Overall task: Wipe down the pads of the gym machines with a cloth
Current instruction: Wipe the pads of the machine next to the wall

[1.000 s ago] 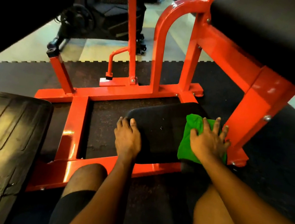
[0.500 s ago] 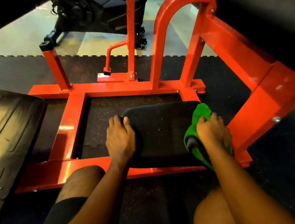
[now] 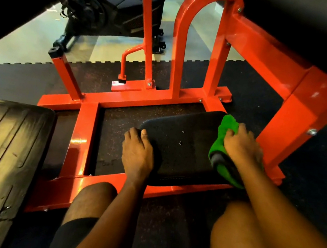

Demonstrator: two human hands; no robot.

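Lying at the far left, a ribbed black footplate [image 3: 1, 153] sits beside the orange machine frame [image 3: 81, 133]. The left hand [image 3: 136, 153] rests palm-down on the left edge of the low black pad [image 3: 184, 145], fingers close together and reaching over that edge, holding nothing. At the pad's right edge, the right hand [image 3: 241, 145] grips the bunched green cloth [image 3: 223, 132], fingers curled round it and pressing it against the pad. A larger black pad [image 3: 318, 30] overhangs the top right corner.

The single head-worn camera looks steeply down, close over a low pad [image 3: 180, 147] and knees.
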